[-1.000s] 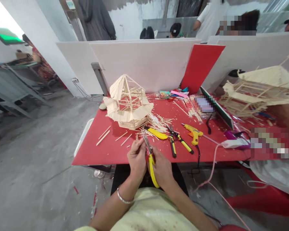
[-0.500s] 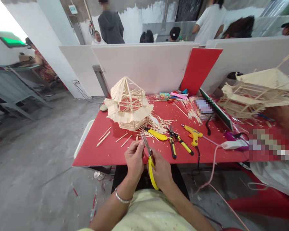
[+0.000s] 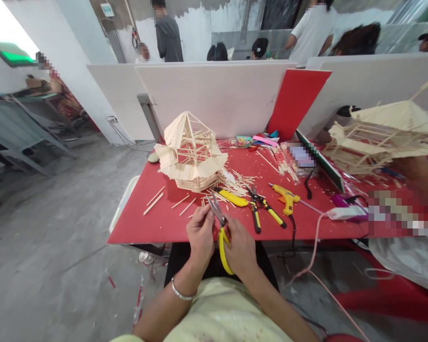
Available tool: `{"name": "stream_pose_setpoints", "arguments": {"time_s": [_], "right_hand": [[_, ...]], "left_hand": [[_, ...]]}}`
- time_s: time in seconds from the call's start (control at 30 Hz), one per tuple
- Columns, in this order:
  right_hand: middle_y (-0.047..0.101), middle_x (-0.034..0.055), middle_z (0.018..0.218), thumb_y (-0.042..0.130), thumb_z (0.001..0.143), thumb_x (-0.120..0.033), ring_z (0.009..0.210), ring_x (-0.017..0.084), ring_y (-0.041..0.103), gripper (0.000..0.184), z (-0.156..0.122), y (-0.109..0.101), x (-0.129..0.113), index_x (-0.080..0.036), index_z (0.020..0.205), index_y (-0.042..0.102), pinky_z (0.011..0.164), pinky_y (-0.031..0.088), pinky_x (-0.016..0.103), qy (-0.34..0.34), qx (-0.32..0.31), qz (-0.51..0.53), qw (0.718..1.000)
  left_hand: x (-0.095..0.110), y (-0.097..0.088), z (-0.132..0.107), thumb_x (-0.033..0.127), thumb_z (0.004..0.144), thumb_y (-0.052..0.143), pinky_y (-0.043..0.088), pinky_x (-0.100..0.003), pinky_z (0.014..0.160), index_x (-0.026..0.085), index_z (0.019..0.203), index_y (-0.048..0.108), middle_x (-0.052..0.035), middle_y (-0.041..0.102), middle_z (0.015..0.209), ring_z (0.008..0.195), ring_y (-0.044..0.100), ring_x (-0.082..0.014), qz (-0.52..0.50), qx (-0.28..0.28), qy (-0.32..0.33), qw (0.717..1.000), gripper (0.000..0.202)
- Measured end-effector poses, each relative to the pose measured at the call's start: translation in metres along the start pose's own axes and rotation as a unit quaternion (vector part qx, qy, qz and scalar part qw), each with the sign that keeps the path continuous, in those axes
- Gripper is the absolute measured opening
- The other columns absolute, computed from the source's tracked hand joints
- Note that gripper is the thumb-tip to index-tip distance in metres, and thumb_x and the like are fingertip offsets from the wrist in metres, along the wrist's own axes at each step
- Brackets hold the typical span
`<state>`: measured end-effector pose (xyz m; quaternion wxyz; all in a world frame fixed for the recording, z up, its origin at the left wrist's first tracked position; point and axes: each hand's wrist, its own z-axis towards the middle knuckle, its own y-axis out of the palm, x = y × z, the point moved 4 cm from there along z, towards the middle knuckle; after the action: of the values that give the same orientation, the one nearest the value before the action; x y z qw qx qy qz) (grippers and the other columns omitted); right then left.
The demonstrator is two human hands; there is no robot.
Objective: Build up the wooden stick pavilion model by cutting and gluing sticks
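Note:
My right hand (image 3: 241,248) grips yellow-handled scissors (image 3: 223,249), their blades slightly apart and pointing away from me. Close beside the blades, my left hand (image 3: 201,233) is closed in a pinch; whatever lies between its fingertips is too small to make out. Beyond both hands stands a small house model (image 3: 194,164) built of thin wooden sticks, with a partly covered peaked roof. Loose sticks (image 3: 240,185) lie heaped at its right side, and a few separate sticks (image 3: 153,203) lie to its left.
On the red table (image 3: 135,230), a yellow utility knife (image 3: 232,198), pruning shears (image 3: 259,209) and a yellow glue gun (image 3: 287,198) lie right of my hands. A pink cord (image 3: 317,251) hangs over the front edge. Another stick model (image 3: 374,137) stands far right, near a person's arm (image 3: 423,175).
The scissor blades have opened a little wider and tilted left. My hands have shifted slightly but stay close together. In the background, a standing person has turned and moved slightly right.

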<state>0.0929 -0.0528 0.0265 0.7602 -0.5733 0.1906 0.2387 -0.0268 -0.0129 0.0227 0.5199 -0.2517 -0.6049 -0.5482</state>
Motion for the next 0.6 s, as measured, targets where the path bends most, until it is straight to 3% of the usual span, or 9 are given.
{"name": "stream_pose_setpoints", "arguments": {"time_s": [0.23,0.6], "right_hand": [[0.063,0.01,0.118,0.049,0.087,-0.019,0.105,0.025,0.061,0.053,0.001,-0.0024,-0.0013,-0.023,0.14,0.046,0.089,0.05,0.039,0.014,-0.026,-0.014,0.999],[0.063,0.0097,0.114,0.049,0.086,-0.019,0.102,0.024,0.06,0.055,-0.0009,-0.0024,0.0004,-0.022,0.142,0.045,0.086,0.049,0.036,0.021,-0.045,-0.016,0.999]], "left_hand": [[-0.0075,0.0026,-0.0044,0.03,0.081,0.075,0.041,-0.018,0.059,0.02,0.096,0.078,0.0008,0.053,0.08,0.067,0.049,-0.0067,-0.031,-0.04,-0.045,0.998,0.018],[-0.0064,0.0038,-0.0055,0.03,0.08,0.075,0.038,-0.018,0.058,0.019,0.087,0.077,0.0017,0.049,0.076,0.064,0.045,-0.0065,-0.012,-0.038,-0.047,0.998,0.013]]}}
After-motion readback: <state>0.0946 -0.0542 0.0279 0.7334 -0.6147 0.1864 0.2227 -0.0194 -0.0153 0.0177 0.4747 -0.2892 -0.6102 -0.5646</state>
